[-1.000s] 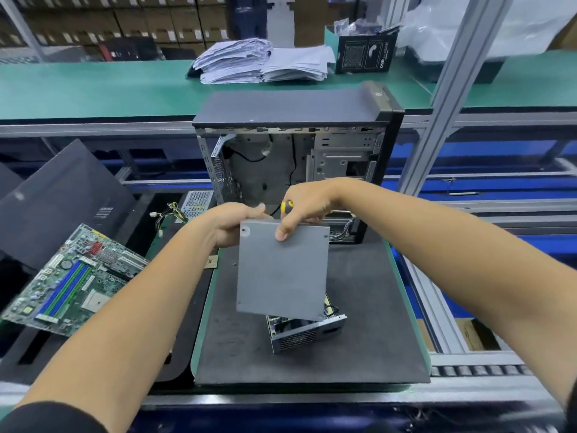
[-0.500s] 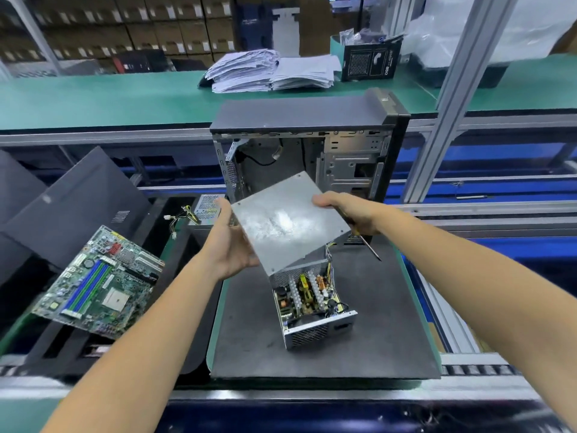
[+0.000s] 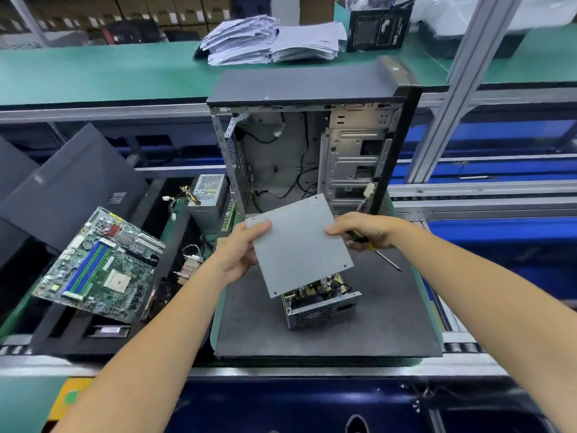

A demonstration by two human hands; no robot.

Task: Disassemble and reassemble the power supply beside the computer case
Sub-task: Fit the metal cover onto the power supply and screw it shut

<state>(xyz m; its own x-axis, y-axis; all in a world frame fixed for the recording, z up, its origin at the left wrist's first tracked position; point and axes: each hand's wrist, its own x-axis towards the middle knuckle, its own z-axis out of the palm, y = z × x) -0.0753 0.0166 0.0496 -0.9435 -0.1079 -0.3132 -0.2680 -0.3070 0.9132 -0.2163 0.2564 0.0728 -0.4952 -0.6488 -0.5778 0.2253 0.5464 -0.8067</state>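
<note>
The grey metal cover plate of the power supply is held tilted in the air over the mat. My left hand grips its left edge, thumb on top. My right hand touches the plate's right edge with its fingertips while gripping a screwdriver with a black-and-yellow handle, its shaft pointing down to the right. Under the plate the opened power supply sits on the dark mat, its circuit board and front grille showing. The open computer case stands upright just behind.
A motherboard lies tilted at the left, beside dark case panels. A second power supply with loose cables sits left of the case, and a heatsink near the mat's left edge. Papers and a box lie on the far green bench.
The cover plate, held almost upright in front of the unit a second ago, was swung up and tilted flatter above it, so the circuit board shows. My right hand slid to its right edge.
</note>
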